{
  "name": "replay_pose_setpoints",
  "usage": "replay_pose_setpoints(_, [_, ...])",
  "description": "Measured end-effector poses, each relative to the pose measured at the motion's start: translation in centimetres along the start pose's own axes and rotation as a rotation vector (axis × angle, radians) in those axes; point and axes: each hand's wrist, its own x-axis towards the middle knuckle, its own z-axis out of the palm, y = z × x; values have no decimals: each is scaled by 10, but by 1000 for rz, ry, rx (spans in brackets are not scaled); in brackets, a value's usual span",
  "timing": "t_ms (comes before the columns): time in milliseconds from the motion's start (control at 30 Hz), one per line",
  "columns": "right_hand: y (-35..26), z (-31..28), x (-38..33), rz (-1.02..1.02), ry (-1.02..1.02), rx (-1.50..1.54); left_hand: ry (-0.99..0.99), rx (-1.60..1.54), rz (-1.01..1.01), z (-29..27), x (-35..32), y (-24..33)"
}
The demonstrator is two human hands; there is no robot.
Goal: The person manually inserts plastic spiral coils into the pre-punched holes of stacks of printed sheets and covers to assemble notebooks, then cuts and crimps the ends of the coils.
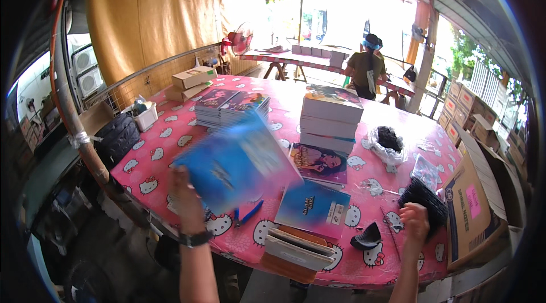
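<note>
My left hand point(186, 200) grips a blue and pink notebook point(236, 161) by its left edge, tilted above the table and smeared by motion. Curled fingers show on my right hand point(415, 223), beside a bundle of black spiral coils point(430, 203); whether anything is in them I cannot make out. Between my hands lies another blue and pink notebook point(313, 209), with a purple illustrated notebook point(319, 164) beyond it. Blue-handled pliers point(248, 214) rest below the raised notebook. A curved black piece point(365, 237) lies near the right hand, and a brown wooden holder point(290, 254) sits at the near edge.
A pink patterned cloth point(145, 166) covers the table. Tall notebook piles point(331, 115) and lower stacks point(233, 107) stand farther back. A plastic bag with black contents point(389, 141) is at right, near a large carton point(475, 206). A person point(367, 70) sits at a far table.
</note>
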Motion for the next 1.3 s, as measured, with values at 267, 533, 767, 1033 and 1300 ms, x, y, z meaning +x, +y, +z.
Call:
replay_pose_setpoints(267, [109, 62, -14, 413, -380, 24, -217, 311, -445, -33, 6, -140])
replay_pose_setpoints(533, [171, 133, 23, 297, -287, -403, -205, 442, -445, -29, -27, -138])
replay_pose_setpoints(767, [158, 146, 32, 499, -341, 186, -13, 446, -202, -32, -28, -100])
replay_pose_setpoints(1033, [29, 138, 11, 123, -266, 590, -657, -716, -242, 57, -54, 58])
replay_pose_setpoints(1300, [79, 128, -25, 173, -490, 279, -1145, -1045, -523, 89, -106, 25])
